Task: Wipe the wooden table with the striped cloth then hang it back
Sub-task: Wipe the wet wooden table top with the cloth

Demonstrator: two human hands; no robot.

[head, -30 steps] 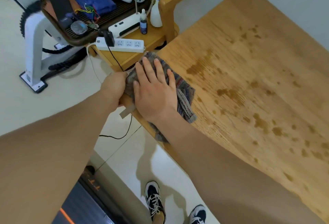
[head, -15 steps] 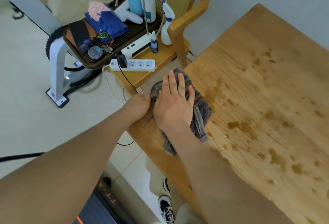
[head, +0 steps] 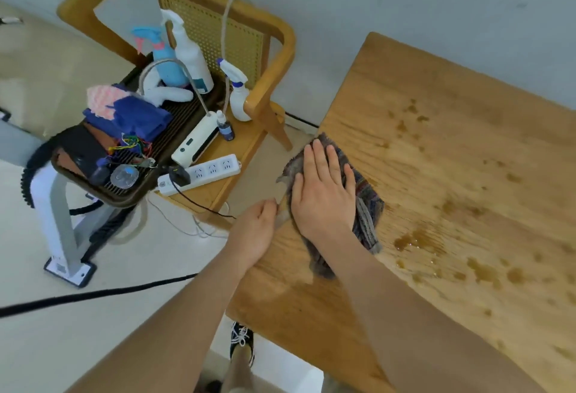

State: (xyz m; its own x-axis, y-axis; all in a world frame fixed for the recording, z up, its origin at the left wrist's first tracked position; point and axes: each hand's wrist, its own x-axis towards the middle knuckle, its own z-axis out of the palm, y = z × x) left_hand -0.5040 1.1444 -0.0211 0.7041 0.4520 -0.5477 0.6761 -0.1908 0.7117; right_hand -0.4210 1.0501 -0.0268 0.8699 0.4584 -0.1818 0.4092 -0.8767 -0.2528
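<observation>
Pressing my right grip flat, fingers spread, on the striped cloth by the worktop's left edge to mop toward the brown spills, left grip curled beside a pale tag, pinching it or not, can't tell.

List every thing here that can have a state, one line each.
wooden table, brown wet spots not yet wiped.
right hand, fingers straight, pressing down flat.
striped cloth, crumpled on the table, under the right hand.
left hand, at the table edge, fingers curled; grip unclear.
power strip, one black plug in it.
small spray bottle, upright on the chair.
</observation>
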